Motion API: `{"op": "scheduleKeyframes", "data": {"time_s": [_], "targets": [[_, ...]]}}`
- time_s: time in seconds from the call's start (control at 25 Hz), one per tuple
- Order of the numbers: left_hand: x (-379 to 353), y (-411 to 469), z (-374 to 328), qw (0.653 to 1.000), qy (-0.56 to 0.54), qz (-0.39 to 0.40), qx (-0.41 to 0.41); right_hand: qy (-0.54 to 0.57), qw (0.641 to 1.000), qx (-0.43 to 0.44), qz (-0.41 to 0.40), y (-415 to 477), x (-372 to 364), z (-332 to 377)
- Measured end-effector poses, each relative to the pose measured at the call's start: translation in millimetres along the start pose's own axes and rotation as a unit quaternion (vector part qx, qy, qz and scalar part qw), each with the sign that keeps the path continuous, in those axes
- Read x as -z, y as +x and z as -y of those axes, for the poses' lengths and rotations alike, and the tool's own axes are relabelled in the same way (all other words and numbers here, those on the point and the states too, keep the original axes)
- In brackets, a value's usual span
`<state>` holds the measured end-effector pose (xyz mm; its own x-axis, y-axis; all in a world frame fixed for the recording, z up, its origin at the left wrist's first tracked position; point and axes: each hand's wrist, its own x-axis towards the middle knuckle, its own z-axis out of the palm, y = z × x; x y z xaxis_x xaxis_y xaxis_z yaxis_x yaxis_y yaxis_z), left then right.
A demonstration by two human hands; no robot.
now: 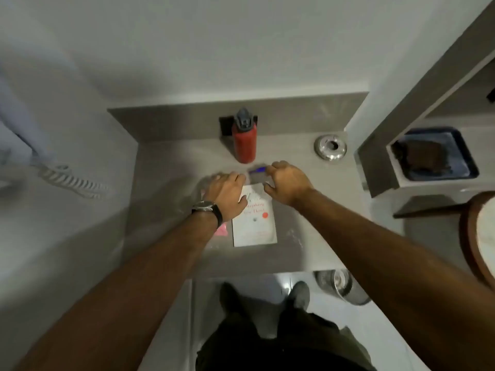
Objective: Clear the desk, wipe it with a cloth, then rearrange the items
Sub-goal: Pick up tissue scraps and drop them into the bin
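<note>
A white book [255,223] with red lettering lies on the grey desk [166,210]. My left hand [227,194], with a wristwatch, rests palm down on the book's upper left corner and the desk beside it. My right hand [288,183] hovers at the book's top right, fingers curled around a small blurred grey object with a blue strip [257,174]. I cannot tell whether the fingers grip it. A red bottle [244,141] with a grey cap stands upright behind the hands. Something pink [221,231] peeks out under my left forearm.
A round metal cable grommet [330,146] sits in the desk at the back right. A black wall socket [226,125] is behind the bottle. To the right a shelf holds a blue tray [442,153]. A coiled cord [75,180] hangs at left. A wooden chair edge [476,236] is at far right.
</note>
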<state>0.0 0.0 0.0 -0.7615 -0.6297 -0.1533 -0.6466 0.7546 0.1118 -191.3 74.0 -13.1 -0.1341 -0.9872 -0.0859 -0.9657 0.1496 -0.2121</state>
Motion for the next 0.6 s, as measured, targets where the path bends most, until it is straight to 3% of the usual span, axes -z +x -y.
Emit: {"op": "scheduleKeyframes", "data": {"time_s": [0.24, 0.6], "targets": [[-54.0, 9.3, -6.0, 0.997, 0.047, 0.05, -0.018, -0.01, 0.994, -0.007, 0.112, 11.5, -57.4, 9.6], [-67.7, 31.8, -10.0, 0.999, -0.002, 0.047, -0.004, 0.012, 0.998, -0.006, 0.068, 12.0, -76.7, 9.4]]}}
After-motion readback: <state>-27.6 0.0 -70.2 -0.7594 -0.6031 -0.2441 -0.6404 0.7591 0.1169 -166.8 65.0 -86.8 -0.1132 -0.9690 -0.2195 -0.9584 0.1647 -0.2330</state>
